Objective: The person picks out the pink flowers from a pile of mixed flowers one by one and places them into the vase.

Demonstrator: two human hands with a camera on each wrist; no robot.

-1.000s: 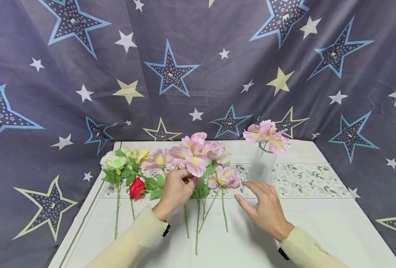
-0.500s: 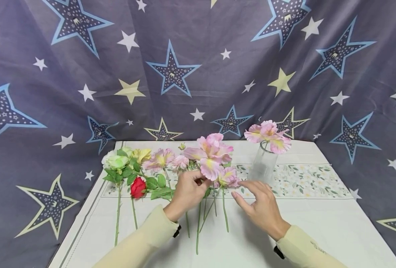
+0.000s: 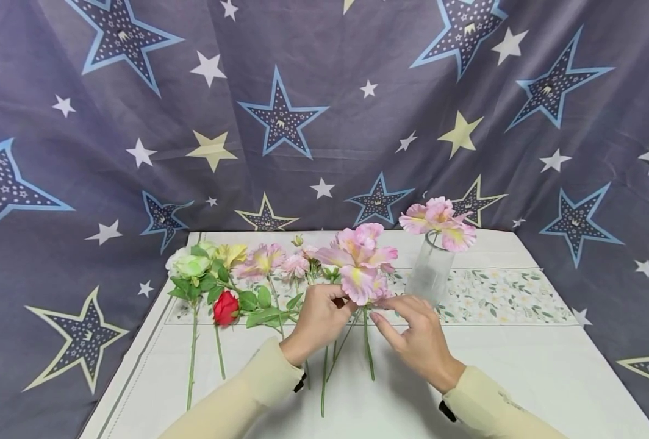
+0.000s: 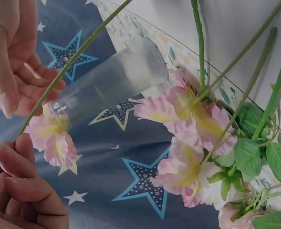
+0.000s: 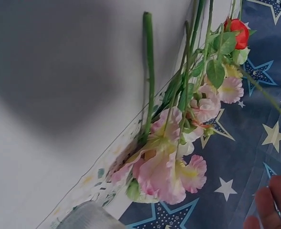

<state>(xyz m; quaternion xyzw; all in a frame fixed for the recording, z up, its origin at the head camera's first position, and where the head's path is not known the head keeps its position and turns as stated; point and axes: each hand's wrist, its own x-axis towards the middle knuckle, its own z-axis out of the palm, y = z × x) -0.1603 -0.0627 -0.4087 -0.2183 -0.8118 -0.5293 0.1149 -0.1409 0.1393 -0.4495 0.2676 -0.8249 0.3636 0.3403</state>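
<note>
My left hand (image 3: 324, 317) pinches the stem of a pink artificial flower (image 3: 360, 262) just below its bloom, holding it above the other flowers. In the left wrist view the pinched stem (image 4: 73, 59) slants across, gripped between thumb and fingers. Close by on the right is my right hand (image 3: 420, 335), its fingers loosely extended near the bloom; whether it touches the stem is hard to tell. A clear glass vase (image 3: 430, 271) stands behind the right hand, with another pink flower (image 3: 440, 221) in its mouth. The held bloom partly covers a pink flower lying on the table.
Left of the hands lie a red rose (image 3: 225, 308), a whitish-green rose (image 3: 187, 263), a yellow flower (image 3: 231, 253) and more pink blooms (image 3: 261, 259), stems toward me. A floral strip crosses the white tablecloth (image 3: 527, 366). A star-patterned curtain (image 3: 324, 91) hangs behind.
My left hand has lifted the pink flower off the group and carried it right, toward the right hand. The right hand has shifted slightly left to meet it.
</note>
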